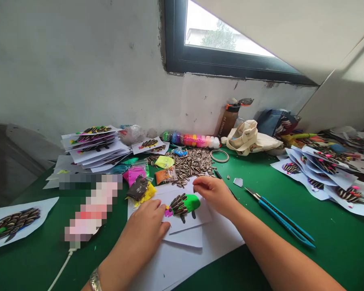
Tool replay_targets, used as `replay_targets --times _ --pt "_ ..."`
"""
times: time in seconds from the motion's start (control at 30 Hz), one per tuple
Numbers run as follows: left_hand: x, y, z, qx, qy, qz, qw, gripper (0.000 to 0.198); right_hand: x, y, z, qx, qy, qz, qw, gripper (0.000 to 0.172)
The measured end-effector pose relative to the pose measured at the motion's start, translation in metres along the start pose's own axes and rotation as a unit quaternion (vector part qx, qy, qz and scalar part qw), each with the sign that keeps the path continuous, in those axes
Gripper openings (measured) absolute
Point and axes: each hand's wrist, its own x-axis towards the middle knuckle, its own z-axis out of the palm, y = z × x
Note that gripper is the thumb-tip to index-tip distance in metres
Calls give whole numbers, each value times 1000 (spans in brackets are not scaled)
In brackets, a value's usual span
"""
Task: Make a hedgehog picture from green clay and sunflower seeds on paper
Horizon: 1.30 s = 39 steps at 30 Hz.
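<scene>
A white card [182,232] lies on larger white sheets [218,248]. On it is a green clay shape [192,203] with a pink head end, and striped sunflower seeds [178,205] cover its left part. My left hand [148,222] rests on the card's left edge beside the pink clay, fingers apart, holding nothing. At the card's upper right, my right hand [214,193] has its fingertips pinched together; what they hold is too small and dark to make out. Just behind the card lies a pile of loose seeds [197,161].
Bagged clay [136,173] lies left of the pile. Blue-handled tweezers [286,220] lie right of my right arm. Stacks of finished cards [100,151] stand at both sides. A brown bottle [229,119] and cloth bag [248,137] are by the wall.
</scene>
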Motion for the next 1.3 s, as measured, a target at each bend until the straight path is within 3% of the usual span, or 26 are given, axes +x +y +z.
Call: replay_targets --times 0.13,0.37,0.57,0.8,1.13,1.3 --pt "-1 1 0 4 2 -2 1000 25 -5 -8 11 27 -54 7 998 12" --pt "-2 1 -1 -13 13 7 1000 24 -7 -12 16 -5 -26 4 1000 19" --pt "-2 0 0 -17 15 9 1000 24 -7 -10 12 -32 -62 -11 997 23" --pt "-2 0 1 -9 15 -1 1000 29 -9 -12 12 -108 -63 -28 992 24" --pt "-1 0 1 3 12 11 1000 31 -12 -18 16 -110 -64 -23 992 21" --pt "-2 0 0 0 16 12 1000 29 -11 -19 19 -185 -69 -71 978 17"
